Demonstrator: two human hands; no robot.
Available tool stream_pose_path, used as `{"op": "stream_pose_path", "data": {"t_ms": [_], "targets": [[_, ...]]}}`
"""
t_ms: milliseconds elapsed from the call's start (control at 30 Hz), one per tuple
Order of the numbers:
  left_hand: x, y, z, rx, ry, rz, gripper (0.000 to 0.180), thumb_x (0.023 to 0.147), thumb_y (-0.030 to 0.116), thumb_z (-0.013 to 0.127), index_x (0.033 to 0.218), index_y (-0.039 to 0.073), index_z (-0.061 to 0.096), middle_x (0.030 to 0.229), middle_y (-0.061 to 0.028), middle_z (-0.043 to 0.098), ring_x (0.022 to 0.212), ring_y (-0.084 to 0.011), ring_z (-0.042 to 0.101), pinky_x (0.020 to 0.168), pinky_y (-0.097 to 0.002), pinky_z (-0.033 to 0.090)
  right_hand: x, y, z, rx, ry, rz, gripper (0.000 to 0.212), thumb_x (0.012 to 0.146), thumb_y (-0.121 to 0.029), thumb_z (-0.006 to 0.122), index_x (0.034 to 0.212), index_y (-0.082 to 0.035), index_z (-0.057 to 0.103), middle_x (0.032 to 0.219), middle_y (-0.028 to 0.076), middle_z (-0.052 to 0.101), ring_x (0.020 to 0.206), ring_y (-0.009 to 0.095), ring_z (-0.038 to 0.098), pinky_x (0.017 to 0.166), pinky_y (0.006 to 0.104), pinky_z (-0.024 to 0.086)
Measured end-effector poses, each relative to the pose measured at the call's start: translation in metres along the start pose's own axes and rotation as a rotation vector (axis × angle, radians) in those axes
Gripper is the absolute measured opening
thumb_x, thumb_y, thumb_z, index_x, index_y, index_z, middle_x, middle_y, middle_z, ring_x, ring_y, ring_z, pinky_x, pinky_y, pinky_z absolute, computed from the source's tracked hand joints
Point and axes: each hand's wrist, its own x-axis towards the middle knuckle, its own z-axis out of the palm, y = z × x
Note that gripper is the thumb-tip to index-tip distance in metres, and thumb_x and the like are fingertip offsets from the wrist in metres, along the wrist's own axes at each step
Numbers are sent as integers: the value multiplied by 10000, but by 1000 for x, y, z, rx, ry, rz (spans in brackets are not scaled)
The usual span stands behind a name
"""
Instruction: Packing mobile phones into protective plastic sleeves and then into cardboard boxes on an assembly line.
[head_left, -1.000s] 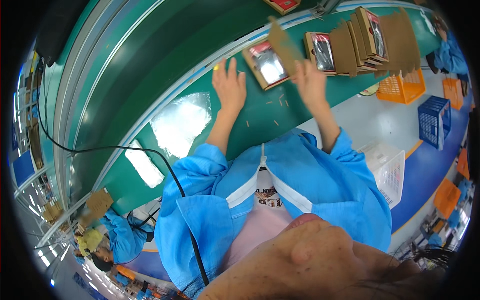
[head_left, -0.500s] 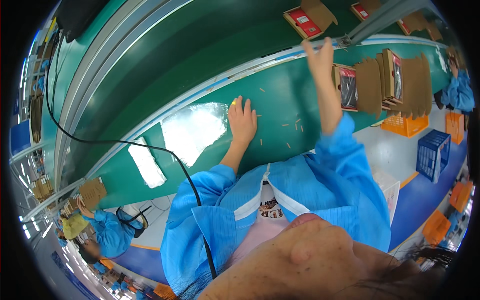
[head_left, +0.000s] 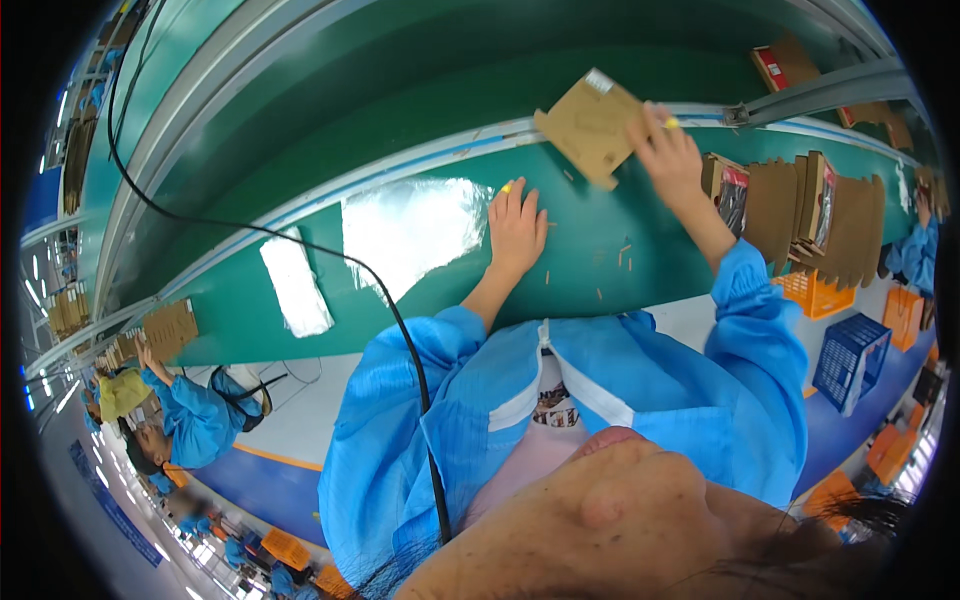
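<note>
My right hand (head_left: 668, 160) grips the right edge of a brown cardboard box (head_left: 588, 122). The box is tilted above the rail, showing its plain brown side and a small white label; what is inside is hidden. A yellow cover sits on one of the hand's fingertips. My left hand (head_left: 517, 232) lies on the green bench with its fingers stretched out and nothing in them, also with a yellow fingertip cover. Beside it, to the left, is a shiny silvery sheet (head_left: 410, 232). Several thin brown strips (head_left: 600, 258) are scattered to its right.
Open cardboard boxes (head_left: 822, 205) with dark contents stand in a row at the right. Another box with red (head_left: 770, 68) lies on the far green surface. A white packet (head_left: 296, 285) is at left, a black cable (head_left: 380, 350) hangs across, and co-workers (head_left: 205, 430) work at both ends.
My right hand has taken the open cardboard box from the far surface and brought it left and nearer, now tilted. My left hand stays flat beside the silvery sheet. The whole view has shifted slightly.
</note>
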Motion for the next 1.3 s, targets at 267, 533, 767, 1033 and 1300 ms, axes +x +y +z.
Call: {"op": "stream_pose_path", "data": {"t_ms": [267,533,767,1033,1300], "targets": [[-3,-4,5,-45,84,13,303,782,82,596,1071,-2,556,1189,-186,497,1101,-381,456,939,-455,375,-30,-12,-33,43,44,-100,289,752,-147,557,1034,-162,616,1182,37,554,979,219,548,770,408,398],[-20,-38,-29,105,238,-235,223,760,110,653,948,28,563,954,-139,508,872,-335,484,743,-434,392,-37,4,-82,-302,-105,652,378,817,-237,652,1138,-63,556,1208,186,526,979,351,532,798,464,424],[-27,-64,-15,278,55,-264,135,833,140,590,884,22,547,865,-138,551,806,-320,522,697,-418,420,5,-143,-43,317,-647,493,682,796,-410,659,1352,-125,384,1352,208,409,1027,387,558,808,495,496],[-35,-35,-48,157,118,-140,107,819,110,590,882,37,542,852,-131,540,792,-314,515,702,-422,422,-22,-104,-7,866,-591,758,636,636,-512,753,1075,-73,616,1073,211,498,986,367,542,809,461,478],[-46,-55,-37,52,-43,-112,67,782,72,580,839,37,580,807,-128,557,800,-317,536,699,-412,448,-38,-133,-44,1881,-326,1273,348,920,-231,581,1145,28,524,1024,85,580,863,159,609,722,288,576]]}}
